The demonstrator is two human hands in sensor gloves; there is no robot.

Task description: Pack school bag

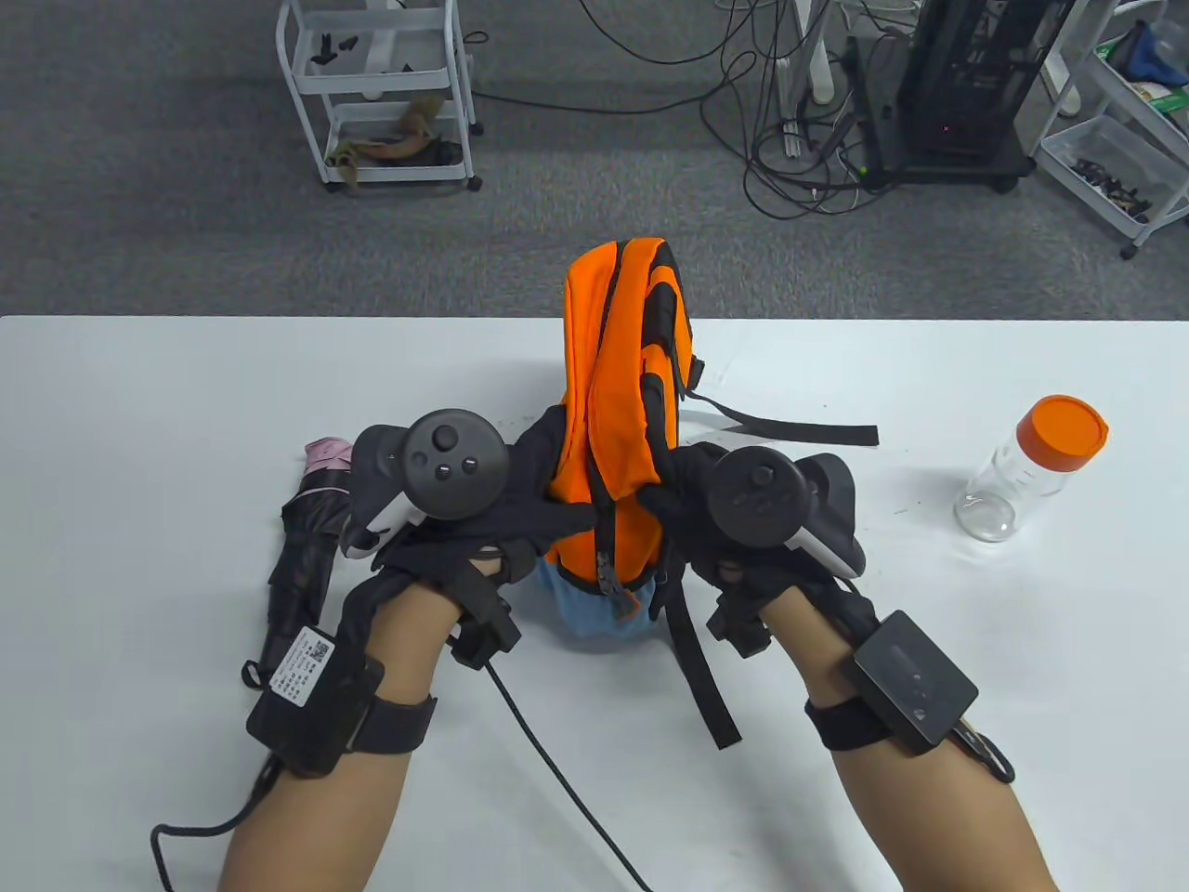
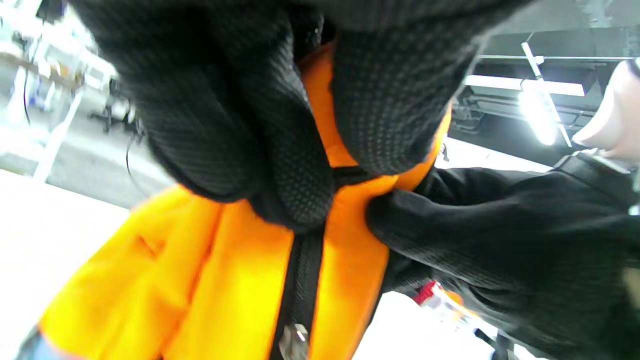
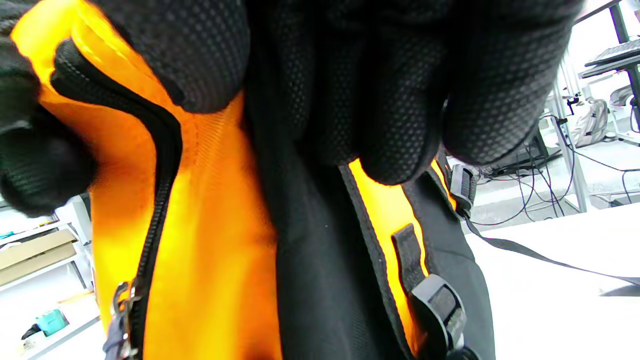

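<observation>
Two gloved hands gripped an orange school bag [image 1: 618,372] standing upright at the middle of the white table [image 1: 139,418].
From left to right: a folded black umbrella [image 1: 302,548] lay beside the left hand [image 1: 483,520], whose fingers [image 2: 280,165] pinched the orange fabric at the black zipper [image 2: 300,280]; the right hand [image 1: 715,520] clutched the bag's other side, fingers [image 3: 395,125] curled round its black strap [image 3: 325,260]; a clear jar with an orange lid [image 1: 1031,469] stood well apart.
</observation>
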